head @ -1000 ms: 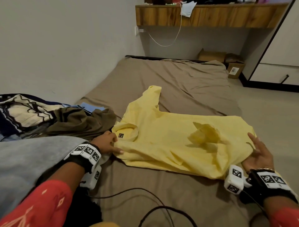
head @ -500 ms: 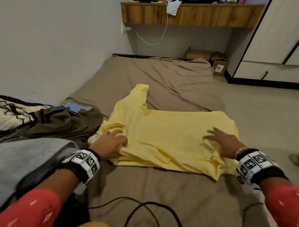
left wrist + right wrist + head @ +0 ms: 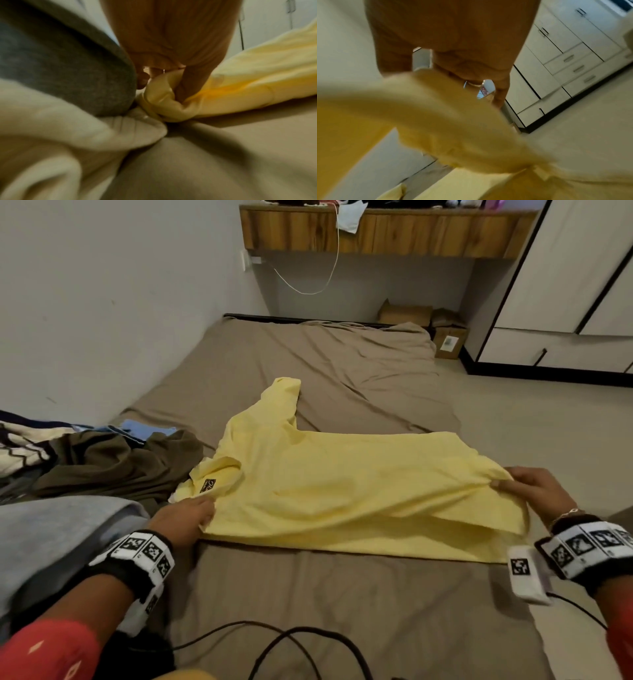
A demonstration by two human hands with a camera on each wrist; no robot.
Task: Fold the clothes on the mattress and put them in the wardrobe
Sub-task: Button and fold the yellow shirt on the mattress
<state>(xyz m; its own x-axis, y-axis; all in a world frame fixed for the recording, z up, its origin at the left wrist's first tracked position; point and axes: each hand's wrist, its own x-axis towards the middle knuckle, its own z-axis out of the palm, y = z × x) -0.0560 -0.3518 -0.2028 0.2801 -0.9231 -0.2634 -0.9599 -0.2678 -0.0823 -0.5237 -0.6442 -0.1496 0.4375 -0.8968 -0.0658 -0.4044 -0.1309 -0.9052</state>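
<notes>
Since the earlier frame both hands left the shirt's top. Head: yellow shirt (image 3: 342, 491) on mattress (image 3: 342, 594); left hand (image 3: 185, 517) pinches the shoulder edge, right hand (image 3: 537, 491) lifts the hem; olive garment (image 3: 113, 463) crowds the collar. Left wrist: fingers (image 3: 192, 83) bunch fabric beside grey cloth (image 3: 60, 60). Right wrist: gripped cloth, wardrobe (image 3: 565, 54) behind.

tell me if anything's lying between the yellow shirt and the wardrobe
Nothing visible blocks the way. The yellow shirt lies on the mattress, pinched by the left hand and right hand. Only bare floor separates the mattress from the wardrobe, whose doors appear closed.
</notes>
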